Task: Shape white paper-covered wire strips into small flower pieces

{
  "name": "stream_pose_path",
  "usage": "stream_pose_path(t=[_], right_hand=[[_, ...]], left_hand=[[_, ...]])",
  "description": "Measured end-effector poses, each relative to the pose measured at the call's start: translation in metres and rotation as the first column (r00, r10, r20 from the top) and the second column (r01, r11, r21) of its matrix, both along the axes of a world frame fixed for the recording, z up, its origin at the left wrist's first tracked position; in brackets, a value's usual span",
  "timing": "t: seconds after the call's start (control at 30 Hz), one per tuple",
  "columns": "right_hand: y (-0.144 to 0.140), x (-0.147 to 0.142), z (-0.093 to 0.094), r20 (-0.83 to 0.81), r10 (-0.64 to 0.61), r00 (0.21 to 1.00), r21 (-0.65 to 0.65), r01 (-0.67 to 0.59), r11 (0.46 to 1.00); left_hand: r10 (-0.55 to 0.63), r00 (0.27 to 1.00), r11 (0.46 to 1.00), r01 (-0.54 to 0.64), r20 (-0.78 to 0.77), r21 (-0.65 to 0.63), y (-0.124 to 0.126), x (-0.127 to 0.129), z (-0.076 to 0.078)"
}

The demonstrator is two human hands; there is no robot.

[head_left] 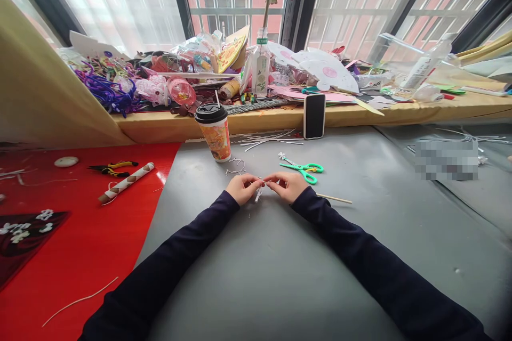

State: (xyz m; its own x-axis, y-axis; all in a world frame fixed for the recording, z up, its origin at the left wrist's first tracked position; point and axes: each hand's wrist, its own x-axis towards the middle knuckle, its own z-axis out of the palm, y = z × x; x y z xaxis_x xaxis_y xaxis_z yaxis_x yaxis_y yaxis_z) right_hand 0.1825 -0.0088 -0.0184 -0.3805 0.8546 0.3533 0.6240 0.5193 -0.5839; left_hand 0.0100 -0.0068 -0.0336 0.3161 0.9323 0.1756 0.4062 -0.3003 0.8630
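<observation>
Pinching together at mid-table, the left hand [242, 188] and right hand [288, 185] clamp fingertips on a small white wire piece [259, 190], probably to twist it. Just beyond the right fingers lie green scissors [306, 169]; farther off, a lidded cup [214, 130].

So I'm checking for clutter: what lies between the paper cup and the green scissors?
In the head view, only small bent wire pieces on grey table, between cup and scissors.
</observation>
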Motion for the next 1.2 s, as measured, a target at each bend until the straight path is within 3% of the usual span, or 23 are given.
stream_pose_path(t=[0.2,0.5,0.77,0.9,1.2], right_hand=[[0.004,0.010,-0.003,0.117,0.147,0.982,0.198,-0.168,0.966],[-0.002,0.006,-0.005,0.226,0.068,0.972,0.194,-0.114,0.974],[-0.007,0.002,-0.007,0.282,-0.080,0.956,0.318,-0.014,0.948],[-0.007,0.000,-0.011,0.329,-0.126,0.936,0.413,-0.022,0.911],[-0.007,-0.005,-0.013,0.359,-0.146,0.922,0.497,-0.056,0.866]], left_hand=[[-0.090,0.996,0.996,0.090,-0.021,0.011,-0.002,-0.001,0.003],[-0.020,0.997,0.995,0.027,-0.079,0.091,-0.002,0.000,0.001],[-0.023,1.000,0.998,0.022,-0.009,-0.067,-0.002,0.001,0.000],[-0.041,0.995,0.988,0.054,0.096,-0.146,0.000,0.002,0.000],[0.007,0.967,0.950,0.072,0.254,-0.303,0.003,0.001,-0.003]])
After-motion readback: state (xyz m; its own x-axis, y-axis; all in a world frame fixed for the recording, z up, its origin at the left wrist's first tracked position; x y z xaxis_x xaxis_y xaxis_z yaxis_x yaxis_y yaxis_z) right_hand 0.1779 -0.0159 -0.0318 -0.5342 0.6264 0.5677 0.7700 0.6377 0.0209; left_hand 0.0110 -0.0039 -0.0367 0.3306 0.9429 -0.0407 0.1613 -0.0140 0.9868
